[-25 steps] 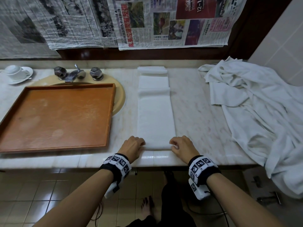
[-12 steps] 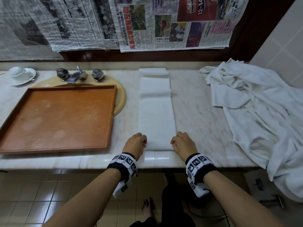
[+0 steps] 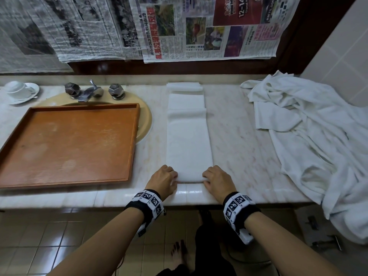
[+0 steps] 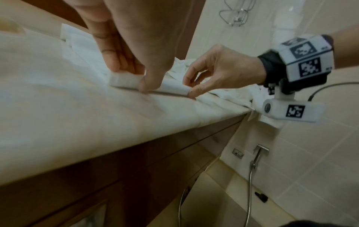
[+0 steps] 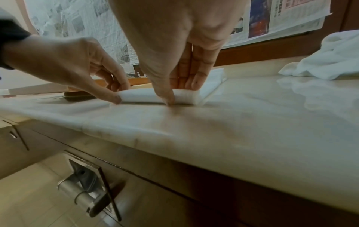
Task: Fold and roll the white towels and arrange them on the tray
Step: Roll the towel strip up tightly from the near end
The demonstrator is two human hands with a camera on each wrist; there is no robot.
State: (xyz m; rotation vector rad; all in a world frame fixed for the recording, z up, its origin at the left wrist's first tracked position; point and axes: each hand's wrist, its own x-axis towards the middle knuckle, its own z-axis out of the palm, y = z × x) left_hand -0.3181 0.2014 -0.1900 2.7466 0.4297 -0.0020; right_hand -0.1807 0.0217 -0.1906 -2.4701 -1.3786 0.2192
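Towel strip [image 3: 188, 148], folded long and narrow, is lying lengthwise on the marble counter [image 3: 239, 140], running away from the person, with its near end now turned over into a short low roll; in the earlier frames that end was lying flat. From left to right: a cup and saucer [image 3: 20, 92] are sitting at the far left corner; the wooden tray [image 3: 69, 144] is resting over the basin below the taps [image 3: 92, 91], holding nothing; the left hand [image 3: 163, 181] is pinching the roll's left end between thumb and curled fingers; the right hand [image 3: 216, 181] is gripping the right end likewise. Both hands are sitting slightly farther from the counter edge than a second ago. To the right, a heap of unfolded white towels [image 3: 310, 140] is spreading across the counter and hanging over its edge, unchanged. Newspaper sheets [image 3: 199, 28] are covering the wall behind.
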